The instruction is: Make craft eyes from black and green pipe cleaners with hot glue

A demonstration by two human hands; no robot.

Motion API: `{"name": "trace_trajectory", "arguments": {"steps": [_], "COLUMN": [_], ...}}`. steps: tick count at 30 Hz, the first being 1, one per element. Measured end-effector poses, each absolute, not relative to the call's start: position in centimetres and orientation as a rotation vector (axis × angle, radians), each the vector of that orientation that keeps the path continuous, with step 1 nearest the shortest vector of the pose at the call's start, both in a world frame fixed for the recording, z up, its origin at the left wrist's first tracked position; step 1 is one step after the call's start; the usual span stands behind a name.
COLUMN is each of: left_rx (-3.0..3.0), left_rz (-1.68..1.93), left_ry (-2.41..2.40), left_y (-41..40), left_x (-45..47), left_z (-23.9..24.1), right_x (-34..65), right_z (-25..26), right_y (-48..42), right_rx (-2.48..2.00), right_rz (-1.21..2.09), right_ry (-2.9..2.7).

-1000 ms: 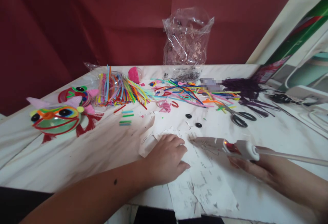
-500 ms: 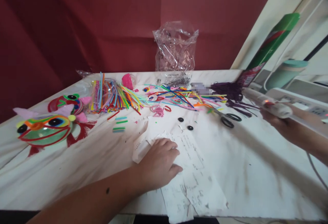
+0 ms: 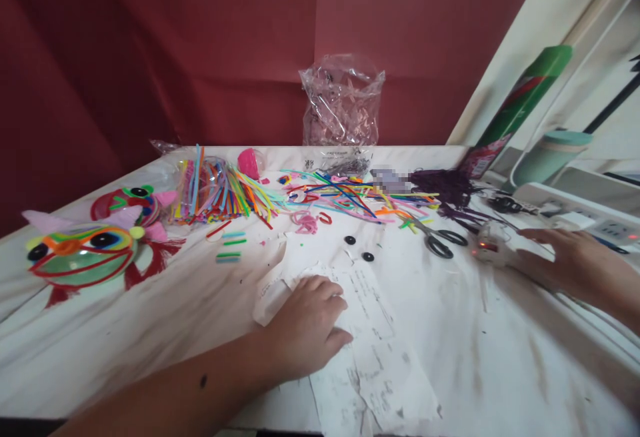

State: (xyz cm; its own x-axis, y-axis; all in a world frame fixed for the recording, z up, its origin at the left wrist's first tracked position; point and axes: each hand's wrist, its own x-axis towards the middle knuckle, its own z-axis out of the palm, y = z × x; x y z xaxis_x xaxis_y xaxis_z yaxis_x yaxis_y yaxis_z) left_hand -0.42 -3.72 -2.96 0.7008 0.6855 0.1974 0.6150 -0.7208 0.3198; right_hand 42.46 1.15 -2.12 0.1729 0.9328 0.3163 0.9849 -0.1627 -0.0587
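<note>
My left hand (image 3: 310, 324) lies on the creased, written-on paper (image 3: 380, 357), fingers loosely bent and thumb apart, with nothing visible in it. At the right, my right hand (image 3: 575, 260) has thumb and fingers apart beside a translucent glue gun (image 3: 493, 247) with a red light, which is down on the table. Whether a fingertip still touches the gun is unclear. Two black round eyes (image 3: 368, 257) lie beyond the paper. Scissors (image 3: 443, 242) with dark handles lie left of the gun. Cut green and blue pipe-cleaner pieces (image 3: 231, 242) rest left of the paper.
Two colourful animal-face crafts (image 3: 85, 257) with red tassels stand at the left. Pipe cleaners (image 3: 220, 190) spread along the back, before a clear plastic bag (image 3: 343, 107). Purple tassels (image 3: 443, 187), a white power strip (image 3: 590, 214) and a green cup (image 3: 555, 157) are at the right.
My right hand has brought the glue gun down and leftward onto the table beside the scissors, and its fingers have opened. My left hand stays on the paper. The view tilts slightly up.
</note>
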Motion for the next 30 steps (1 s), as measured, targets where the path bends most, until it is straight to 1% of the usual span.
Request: {"name": "trace_trajectory", "arguments": {"steps": [1,3,6,8,10,17,25,30], "left_rx": [2.681,2.679,2.67,2.666,2.667,2.672,2.686,2.691], "left_rz": [0.451,0.448,0.44,0.431,0.424,0.417,0.397,0.402], "left_ry": [1.038,1.036,1.042,1.035,1.025,1.014,1.01,1.005], "left_y": [-3.7,-3.7,-3.7,-3.7,-3.7,-3.6,-3.6,-3.6], "left_x": [-0.4,-0.4,-0.5,-0.5,-0.6,-0.8,-0.7,-0.7], "left_z": [-3.0,-3.0,-2.9,-2.8,-2.7,-2.5,-2.4,-2.6], "right_x": [40.8,36.7,30.3,27.1,25.2,23.7,23.1,23.0], "right_z": [-1.6,-0.8,-0.4,-0.8,-1.5,-2.9,-3.3,-3.0], "right_y": [1.0,0.7,1.2,2.2,3.3,5.7,5.4,4.7], "right_rx": [-2.126,-1.97,-1.66,-1.523,-1.481,-1.479,-1.479,-1.489], "right_rz": [-0.299,-0.113,0.232,0.347,0.432,0.561,0.587,0.707], "right_ry": [-1.802,-1.791,-2.073,-2.215,-2.271,-2.295,-2.286,-2.25]}}
